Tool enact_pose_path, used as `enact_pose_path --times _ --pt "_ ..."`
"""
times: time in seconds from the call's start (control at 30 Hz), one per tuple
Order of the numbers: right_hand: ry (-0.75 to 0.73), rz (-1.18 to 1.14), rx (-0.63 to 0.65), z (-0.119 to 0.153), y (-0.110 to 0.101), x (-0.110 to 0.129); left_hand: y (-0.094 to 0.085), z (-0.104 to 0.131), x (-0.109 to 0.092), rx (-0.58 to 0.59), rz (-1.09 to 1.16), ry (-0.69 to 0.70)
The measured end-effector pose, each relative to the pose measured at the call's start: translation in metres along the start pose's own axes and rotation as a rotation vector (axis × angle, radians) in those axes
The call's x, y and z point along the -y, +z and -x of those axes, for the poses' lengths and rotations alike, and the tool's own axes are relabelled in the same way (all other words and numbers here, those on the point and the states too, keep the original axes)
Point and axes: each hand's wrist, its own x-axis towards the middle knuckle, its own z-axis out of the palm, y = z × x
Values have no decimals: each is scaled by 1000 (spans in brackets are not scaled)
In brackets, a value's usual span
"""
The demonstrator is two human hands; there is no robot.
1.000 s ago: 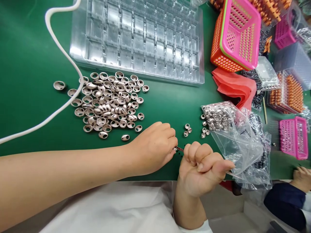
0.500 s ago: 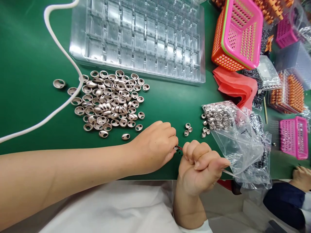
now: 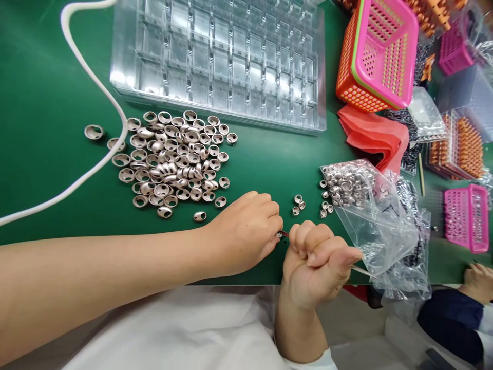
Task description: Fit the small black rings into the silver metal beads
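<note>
Our left hand (image 3: 246, 234) pinches a small shiny piece (image 3: 279, 235). Our right hand (image 3: 316, 264) curls its fingers round a thin tool (image 3: 363, 271).

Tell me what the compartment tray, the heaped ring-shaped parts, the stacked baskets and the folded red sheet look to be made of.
Compartment tray: clear, glossy hard plastic; see-through with sharp glare.
Ring-shaped parts: satin silvery metal, or metal-coated plastic; soft highlights.
Stacked baskets: smooth moulded plastic; bright colours, regular holes.
Red sheet: matte, thin cloth or tissue; soft folds.
</note>
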Motion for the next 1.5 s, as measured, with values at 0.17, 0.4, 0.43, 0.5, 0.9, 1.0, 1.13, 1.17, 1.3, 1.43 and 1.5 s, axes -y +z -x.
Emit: enact_pose_path --times 0.17,0.4,0.43,0.5,0.9,1.0,1.13,1.17,1.3,1.43,1.5 --pt "-25 7 -10 1 -1 -1 0 0 -1 2 0 3" --pt "-53 18 -26 2 -2 -1 0 -1 0 4 5 -4" --pt "-54 17 -25 2 -2 -1 0 -1 0 2 6 -4" --pt "-50 10 -15 3 -2 -1 0 -1 0 0 4 -3" --pt "-61 51 1 2 2 -1 -1 -1 -1 0 0 -3" --pt "-71 42 6 3 2 -2 -1 -1 -1 2 -4 -2" --pt "-85 53 14 4 1 -3 -1 -1 -1 7 -2 -3" --pt "-88 57 15 4 1 -4 -2 -1 -1 8 -1 -4" --pt "-109 66 8 4 3 -5 -2 -1 -1 9 6 -3" --pt "-138 74 -11 2 7 -6 -1 -1 0 3 12 0" --pt "-153 91 -11 2 9 -6 -1 0 0 0 17 2"
